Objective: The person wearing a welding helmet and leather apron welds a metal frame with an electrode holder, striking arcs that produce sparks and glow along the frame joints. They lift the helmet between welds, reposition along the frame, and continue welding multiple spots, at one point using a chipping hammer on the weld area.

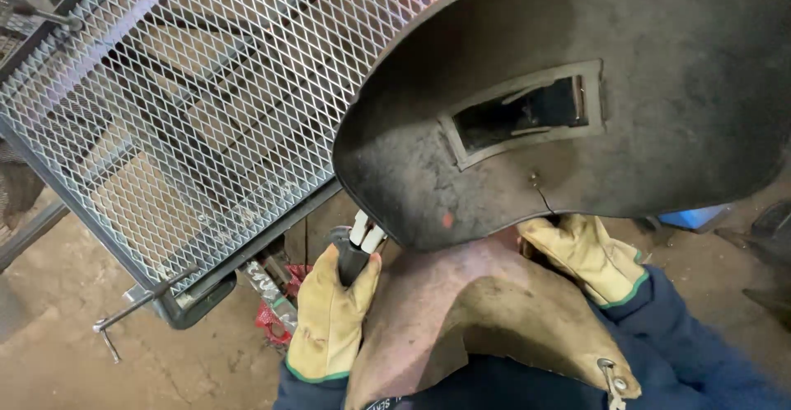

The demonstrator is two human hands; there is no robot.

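Dark, scuffed welding shield [577, 89] blocks the upper right. Grey expanded-metal mesh panel in a steel frame [189, 113] bars the upper left. Steel clamp [136, 311] juts from its lower corner. Bare concrete floor [74, 360] lies open at lower left.

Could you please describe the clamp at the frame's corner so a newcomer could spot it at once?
Start at the large grey expanded-metal mesh panel and follow its dark steel frame to the lower corner. There sits a silver metal screw clamp; its thin sliding T-bar handle, sticking out over the floor, sets it apart.

Welding workshop, welding mask [659, 89], steel mesh frame [189, 113], clamp [132, 315]
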